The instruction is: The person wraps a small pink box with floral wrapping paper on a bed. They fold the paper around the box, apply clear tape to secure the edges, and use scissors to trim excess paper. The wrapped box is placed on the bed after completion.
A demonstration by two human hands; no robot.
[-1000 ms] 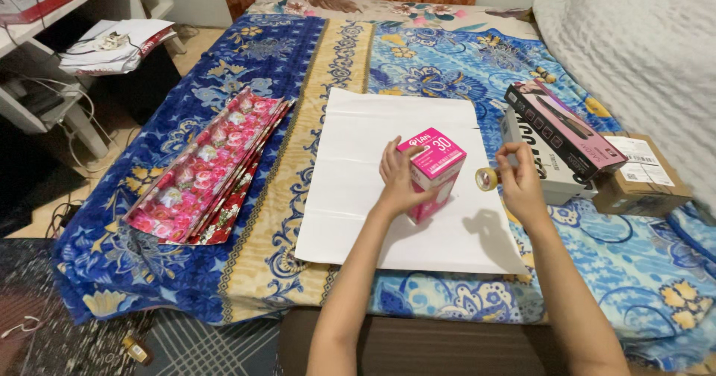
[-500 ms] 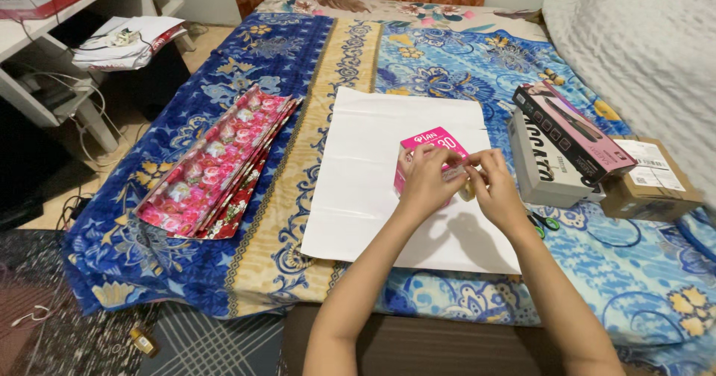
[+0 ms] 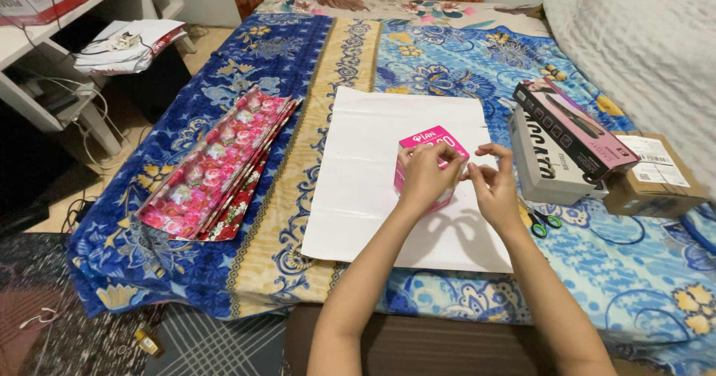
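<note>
Since half a second ago, little has shifted: both hands have stayed at the pink box (image 3: 430,146), and the right hand (image 3: 493,184) has been raised slightly, its thumb and forefinger pinched near the box's right edge. Whether the small tape roll seen earlier is held cannot be told, as it is hidden by the fingers.

From the head view, the left hand (image 3: 424,176) is seen curled over the front of the pink box, gripping it. The box is stood on a white paper sheet (image 3: 365,174) spread on the patterned blue bedspread (image 3: 224,85). At nine o'clock of the sheet, a stack of floral wrapping paper (image 3: 216,167) is laid. At three o'clock, a grey box (image 3: 544,171) with a dark box (image 3: 570,126) on top is placed, beside a brown carton (image 3: 656,174). Green-handled scissors (image 3: 541,221) are lain just beside the right wrist.
</note>
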